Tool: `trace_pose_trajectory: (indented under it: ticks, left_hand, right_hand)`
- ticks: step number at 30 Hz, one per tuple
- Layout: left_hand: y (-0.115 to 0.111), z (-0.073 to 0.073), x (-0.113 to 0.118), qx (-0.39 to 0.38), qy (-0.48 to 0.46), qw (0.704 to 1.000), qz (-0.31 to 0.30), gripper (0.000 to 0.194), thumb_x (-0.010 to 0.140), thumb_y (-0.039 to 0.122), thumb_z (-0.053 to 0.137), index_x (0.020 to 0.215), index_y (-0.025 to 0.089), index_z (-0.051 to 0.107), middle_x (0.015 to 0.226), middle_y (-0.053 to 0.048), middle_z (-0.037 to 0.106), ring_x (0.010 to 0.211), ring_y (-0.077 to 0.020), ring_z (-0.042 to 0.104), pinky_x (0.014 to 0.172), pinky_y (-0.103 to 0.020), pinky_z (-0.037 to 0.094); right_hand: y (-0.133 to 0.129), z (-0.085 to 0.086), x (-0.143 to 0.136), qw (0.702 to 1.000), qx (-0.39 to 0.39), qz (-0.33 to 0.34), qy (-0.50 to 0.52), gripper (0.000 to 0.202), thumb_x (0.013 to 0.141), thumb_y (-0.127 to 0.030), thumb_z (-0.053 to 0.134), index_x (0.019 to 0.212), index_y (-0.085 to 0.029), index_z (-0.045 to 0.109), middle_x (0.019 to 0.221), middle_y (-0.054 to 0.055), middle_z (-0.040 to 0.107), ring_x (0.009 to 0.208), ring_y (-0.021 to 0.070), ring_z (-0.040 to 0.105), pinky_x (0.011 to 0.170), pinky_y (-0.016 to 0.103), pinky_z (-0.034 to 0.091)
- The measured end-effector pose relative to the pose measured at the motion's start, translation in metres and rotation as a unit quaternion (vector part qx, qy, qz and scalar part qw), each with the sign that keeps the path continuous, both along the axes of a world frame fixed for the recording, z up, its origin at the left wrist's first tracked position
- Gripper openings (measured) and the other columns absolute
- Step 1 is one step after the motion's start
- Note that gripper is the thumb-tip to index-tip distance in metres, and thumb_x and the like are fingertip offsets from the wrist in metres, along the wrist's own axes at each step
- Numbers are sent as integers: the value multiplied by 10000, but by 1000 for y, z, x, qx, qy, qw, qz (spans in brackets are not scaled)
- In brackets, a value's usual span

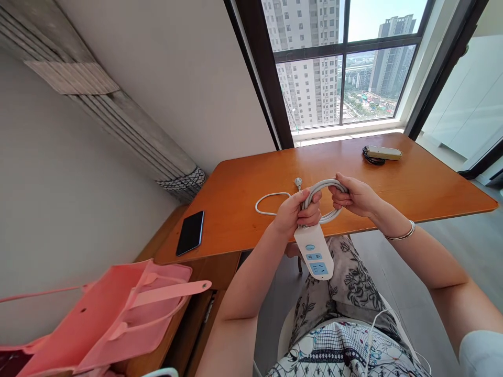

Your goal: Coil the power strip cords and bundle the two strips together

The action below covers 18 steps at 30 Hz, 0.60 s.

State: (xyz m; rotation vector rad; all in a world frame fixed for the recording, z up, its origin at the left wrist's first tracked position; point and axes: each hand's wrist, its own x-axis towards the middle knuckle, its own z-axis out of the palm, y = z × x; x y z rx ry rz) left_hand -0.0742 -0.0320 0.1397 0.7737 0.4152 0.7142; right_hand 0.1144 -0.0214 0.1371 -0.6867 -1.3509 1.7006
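Note:
A white power strip [315, 252] with blue socket panels hangs below my left hand [299, 210], over my lap at the table's front edge. Its grey-white cord [325, 184] is wound into a loop. My left hand is closed round the left side of the coil, close to the strip's end. On the coil's right side, my right hand [351, 195] pinches the cord between closed fingers. The plug [298, 182] rests on the table just beyond my left hand, and a loose bend of cord [272, 195] lies to its left.
The wooden table [243, 183] reaches to the window. A second power strip [383, 153] with a black cord lies at its far right. A phone [190, 233] sits near the left edge. An open pink bag [118, 309] stands at lower left.

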Motion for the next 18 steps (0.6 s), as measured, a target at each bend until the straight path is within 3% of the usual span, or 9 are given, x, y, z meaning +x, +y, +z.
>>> trace_pose_trajectory:
  ticks: [7,9,13,18]
  left_hand:
    - [-2,-1,2,-7,-13,1000,-1,473,1048,475,346,664,199,361,403,124,164,286,-40,95,368,-170,220]
    - [-5,1,1,4,-15,1000,-5,476,1050,470,334,660,199,357,392,111,224,281,-42,117,365,-174,223]
    - [-10,9,-1,19,-40,999,26,483,1058,473,289,670,196,361,415,77,378,274,-33,124,351,-172,192]
    - [-10,17,-2,6,-54,997,54,502,1066,476,219,675,191,352,492,14,575,257,-17,107,335,-173,173]
  right_hand:
    - [4,-5,-3,1000,-2,-11,1,625,797,-791,617,669,-189,507,474,-128,202,413,45,184,490,220,391]
    - [5,-8,-4,1000,10,-20,14,615,807,-786,610,713,-181,551,470,-121,257,402,50,245,509,232,425]
    - [3,-18,-4,998,39,-19,51,618,763,-791,654,831,-177,627,543,-58,499,506,110,516,619,282,522]
    - [-2,-21,-10,993,51,-58,89,539,819,-725,655,778,-190,605,509,-49,492,519,129,538,615,285,521]
